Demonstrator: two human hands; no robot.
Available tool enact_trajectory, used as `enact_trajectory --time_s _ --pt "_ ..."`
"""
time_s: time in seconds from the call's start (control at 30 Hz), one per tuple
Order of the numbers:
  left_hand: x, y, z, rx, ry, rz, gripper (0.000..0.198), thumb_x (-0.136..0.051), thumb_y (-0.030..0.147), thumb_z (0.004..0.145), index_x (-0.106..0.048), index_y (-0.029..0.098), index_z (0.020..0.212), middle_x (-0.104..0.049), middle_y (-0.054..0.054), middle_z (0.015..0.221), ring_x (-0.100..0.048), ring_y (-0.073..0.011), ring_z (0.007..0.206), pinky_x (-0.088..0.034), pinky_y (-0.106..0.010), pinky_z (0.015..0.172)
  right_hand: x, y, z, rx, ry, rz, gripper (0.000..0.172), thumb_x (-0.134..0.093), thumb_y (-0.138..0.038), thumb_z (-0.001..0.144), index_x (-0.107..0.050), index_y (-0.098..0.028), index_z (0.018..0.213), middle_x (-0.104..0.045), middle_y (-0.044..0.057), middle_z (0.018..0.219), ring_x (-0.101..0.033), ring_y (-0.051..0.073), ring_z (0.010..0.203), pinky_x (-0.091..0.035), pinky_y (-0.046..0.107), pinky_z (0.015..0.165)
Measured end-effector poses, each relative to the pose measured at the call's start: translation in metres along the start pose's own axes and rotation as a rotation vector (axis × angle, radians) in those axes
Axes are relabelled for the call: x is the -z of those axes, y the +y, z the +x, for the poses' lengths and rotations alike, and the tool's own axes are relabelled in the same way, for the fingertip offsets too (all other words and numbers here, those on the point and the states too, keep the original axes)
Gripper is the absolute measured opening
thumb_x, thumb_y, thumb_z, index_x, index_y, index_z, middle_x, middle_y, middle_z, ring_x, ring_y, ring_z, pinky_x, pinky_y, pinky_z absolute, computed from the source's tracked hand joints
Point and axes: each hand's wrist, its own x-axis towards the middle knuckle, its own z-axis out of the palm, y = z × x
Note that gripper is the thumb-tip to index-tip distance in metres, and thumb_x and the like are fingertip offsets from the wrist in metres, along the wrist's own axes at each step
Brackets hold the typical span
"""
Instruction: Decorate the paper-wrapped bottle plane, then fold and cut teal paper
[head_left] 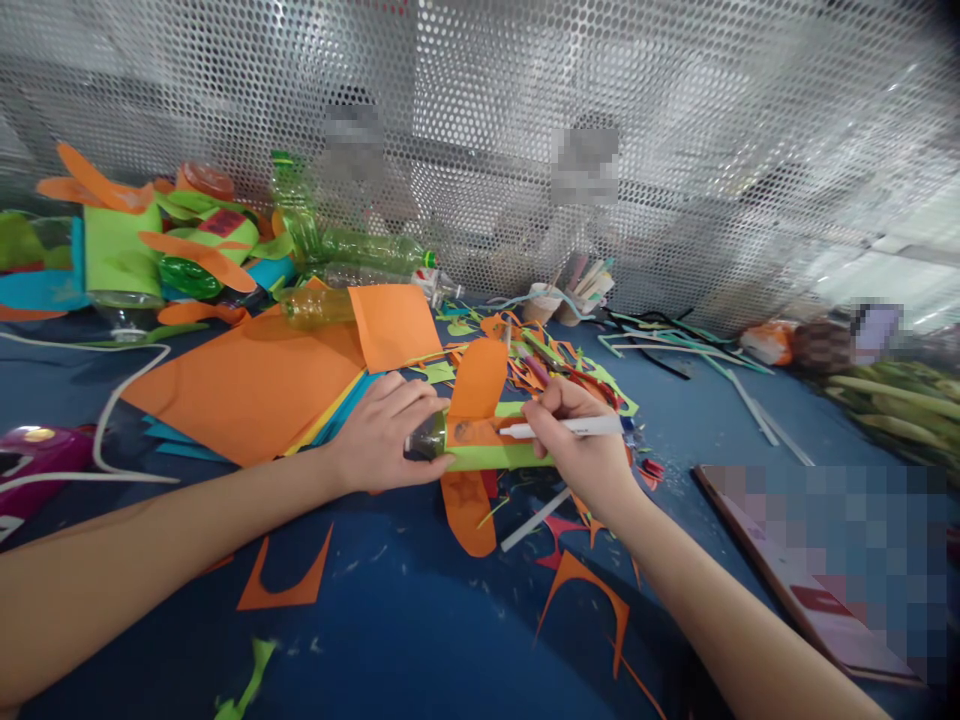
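Green-wrapped bottle (496,457) with orange wings (477,385) sits gripped in my left hand (386,435); my right hand (586,452) pinches a white pen (579,427) against it

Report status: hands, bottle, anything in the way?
Left hand grips bottle on table. Right hand holds pen, tip at orange wing. Scraps close around, none blocking pen.
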Motion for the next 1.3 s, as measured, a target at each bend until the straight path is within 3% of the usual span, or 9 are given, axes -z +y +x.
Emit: enact_trajectory --time_s 0.7,1.3 --pt "-0.0008 0.0000 0.0003 -0.024 0.018 0.006 0.045 -0.062 0.046 0.075 -0.051 0.016 0.108 -0.062 -0.009 0.098 -0.057 -0.0253 0.090 -0.045 -0.042 0.081 0.0005 0.0000 0.0000 0.001 0.003 -0.003 0.027 -0.055 -0.026 0.079 -0.040 -0.023 0.057 -0.048 -0.006 0.041 -0.042 0.009 0.040 -0.034 0.023 0.045" --pt "0.0000 0.0001 -0.0001 -0.010 0.002 0.006 0.044 -0.061 0.046 0.075 -0.053 0.018 0.108 -0.063 -0.009 0.099 -0.058 -0.0253 0.091 -0.045 -0.042 0.081 -0.0027 -0.0031 -0.0015 -0.038 -0.019 0.038 0.027 -0.057 -0.026 0.074 -0.036 -0.023 0.057 -0.042 -0.008 0.041 -0.040 0.008 0.037 -0.031 0.021 0.039"
